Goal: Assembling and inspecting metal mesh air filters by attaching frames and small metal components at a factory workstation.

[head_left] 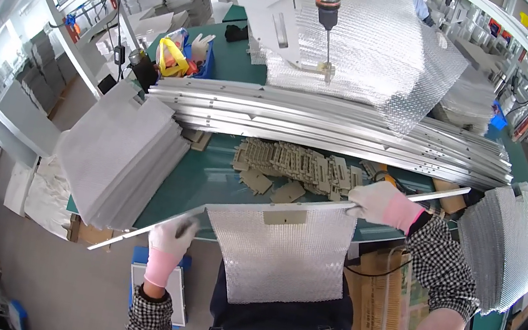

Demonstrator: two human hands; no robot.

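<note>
Both gloved hands closed on one long metal strip [284, 210], held slantwise over the near edge of the green tabletop [205, 179]: left hand [171, 237] gripping its low end, right hand [377, 203] clenched near its high end. Mesh sheet [279, 259] hanging from the strip against the apron, small tan plate [284, 217] at its top. Seemingly mid-fitting of strip to mesh. Next likely needing steady, level support. Tan plates [299, 168] heaped beyond, strip stack [326, 133] behind.

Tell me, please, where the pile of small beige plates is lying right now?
In the head view, the pile of small beige plates lies mid-table on the green mat, just before the stacked metal rails and left of the right hand.
</note>
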